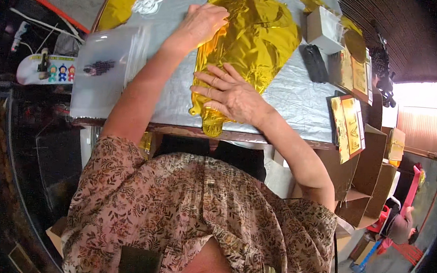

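A flat, creased gold foil balloon point(267, 37) lies on the silvery table cover point(169, 107), its rounded tab near the table's front edge. At its upper left edge my left hand point(202, 26) is closed, fingers bent over the foil and pinching it; the fingertips are partly hidden. Lower down, my right hand point(234, 95) rests palm down across the foil, fingers spread and pointing left. Under that hand part of the balloon is covered.
Clear plastic bags point(102, 83) lie left, below white rings point(148, 0). At the right are a white box point(324, 29), a black pouch point(314, 63) and gold printed packets point(347, 127). Cardboard boxes point(367, 174) stand beside the table; another person point(400, 227) is farther right.
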A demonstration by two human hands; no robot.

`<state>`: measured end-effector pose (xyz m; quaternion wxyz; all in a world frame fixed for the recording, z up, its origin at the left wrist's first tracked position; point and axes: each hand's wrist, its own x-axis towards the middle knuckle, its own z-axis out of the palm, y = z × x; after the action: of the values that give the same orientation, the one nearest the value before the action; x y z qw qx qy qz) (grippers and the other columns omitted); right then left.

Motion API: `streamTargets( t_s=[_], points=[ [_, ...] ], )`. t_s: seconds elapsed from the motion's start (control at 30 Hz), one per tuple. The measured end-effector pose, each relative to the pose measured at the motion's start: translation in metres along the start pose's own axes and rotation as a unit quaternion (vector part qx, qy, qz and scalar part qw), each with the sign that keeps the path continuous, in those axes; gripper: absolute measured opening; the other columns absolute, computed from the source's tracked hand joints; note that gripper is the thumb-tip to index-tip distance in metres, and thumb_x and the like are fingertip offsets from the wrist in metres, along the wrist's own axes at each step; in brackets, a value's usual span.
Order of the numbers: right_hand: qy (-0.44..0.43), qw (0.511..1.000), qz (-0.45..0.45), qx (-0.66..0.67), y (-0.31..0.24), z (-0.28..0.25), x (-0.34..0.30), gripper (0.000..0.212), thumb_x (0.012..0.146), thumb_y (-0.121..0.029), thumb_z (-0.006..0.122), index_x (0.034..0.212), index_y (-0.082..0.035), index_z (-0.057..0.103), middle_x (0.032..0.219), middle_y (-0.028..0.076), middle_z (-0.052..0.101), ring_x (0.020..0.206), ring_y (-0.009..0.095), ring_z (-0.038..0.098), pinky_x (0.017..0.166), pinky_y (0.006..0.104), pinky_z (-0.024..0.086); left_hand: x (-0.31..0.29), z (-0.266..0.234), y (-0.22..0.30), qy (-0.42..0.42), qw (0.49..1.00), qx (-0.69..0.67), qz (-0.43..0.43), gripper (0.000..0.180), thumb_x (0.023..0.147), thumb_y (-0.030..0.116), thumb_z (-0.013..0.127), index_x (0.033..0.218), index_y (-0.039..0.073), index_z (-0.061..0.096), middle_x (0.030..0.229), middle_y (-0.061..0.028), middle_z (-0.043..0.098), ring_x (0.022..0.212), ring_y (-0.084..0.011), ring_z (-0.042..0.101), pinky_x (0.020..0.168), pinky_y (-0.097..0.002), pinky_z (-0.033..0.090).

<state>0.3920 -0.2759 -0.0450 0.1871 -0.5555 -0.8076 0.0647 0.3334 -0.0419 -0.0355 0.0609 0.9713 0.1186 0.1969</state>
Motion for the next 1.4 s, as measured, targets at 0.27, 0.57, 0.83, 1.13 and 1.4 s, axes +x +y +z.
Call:
streamTargets(
  t_s=[0.27, 0.57, 0.83, 1.13, 1.4],
  points=[
    [-0.008, 1.000, -0.008, -0.001, 0.000, 0.001, 0.001, 0.049, 0.104, -0.045, 0.050, 0.149, -0.025, 0.053, 0.161, 0.005, 0.042, 0.150, 0.031, 0.035, 0.125, 0.0526, 0.021, 0.026, 0.049, -0.001, 0.079, 0.986, -0.115, 0.087, 0.035, 0.100, 0.021, 0.061, 0.128, 0.001, 0.066, 0.136, -0.0160, 0.064, 0.132, -0.0344, 0.054, 0.111, -0.0445, 0.042],
    [0.018, 0.999, -0.002, 0.030, 0.000, -0.007, 0.004, 0.044, 0.103, -0.037, 0.056, 0.145, -0.022, 0.058, 0.154, 0.007, 0.050, 0.144, 0.032, 0.043, 0.121, 0.0523, 0.028, 0.020, 0.057, 0.003, 0.031, 0.993, -0.112, 0.026, 0.043, 0.104, 0.030, 0.057, 0.140, 0.007, 0.058, 0.150, -0.0100, 0.054, 0.143, -0.0317, 0.045, 0.119, -0.0503, 0.033],
    [0.139, 0.860, 0.465, -0.159, 0.173, -0.076, 0.029, 0.050, 0.093, -0.040, 0.068, 0.118, 0.003, 0.068, 0.108, 0.029, 0.070, 0.105, 0.045, 0.068, 0.090, 0.0509, 0.054, 0.021, 0.059, 0.000, 0.006, 0.996, -0.085, -0.007, 0.046, 0.104, 0.035, 0.056, 0.145, 0.012, 0.054, 0.155, -0.0060, 0.049, 0.147, -0.0276, 0.040, 0.121, -0.0587, 0.027],
    [0.018, 0.786, 0.600, -0.147, 0.259, -0.084, 0.057, 0.068, 0.081, -0.053, 0.077, 0.128, -0.006, 0.065, 0.133, 0.020, 0.065, 0.123, 0.043, 0.061, 0.101, 0.0503, 0.051, 0.022, 0.056, 0.005, -0.017, 0.996, -0.086, -0.026, 0.047, 0.105, 0.037, 0.053, 0.146, 0.014, 0.052, 0.156, -0.0044, 0.046, 0.148, -0.0241, 0.036, 0.122, -0.0580, 0.024],
    [0.033, 0.816, 0.547, -0.185, 0.267, -0.101, 0.074, 0.063, 0.073, -0.051, 0.082, 0.110, 0.000, 0.074, 0.120, 0.022, 0.072, 0.111, 0.036, 0.070, 0.094, 0.0492, 0.054, 0.021, 0.060, 0.005, 0.020, 0.996, -0.091, -0.004, 0.043, 0.104, 0.033, 0.055, 0.143, 0.014, 0.055, 0.151, -0.0050, 0.050, 0.144, -0.0245, 0.041, 0.119, -0.0580, 0.027]
  ],
)
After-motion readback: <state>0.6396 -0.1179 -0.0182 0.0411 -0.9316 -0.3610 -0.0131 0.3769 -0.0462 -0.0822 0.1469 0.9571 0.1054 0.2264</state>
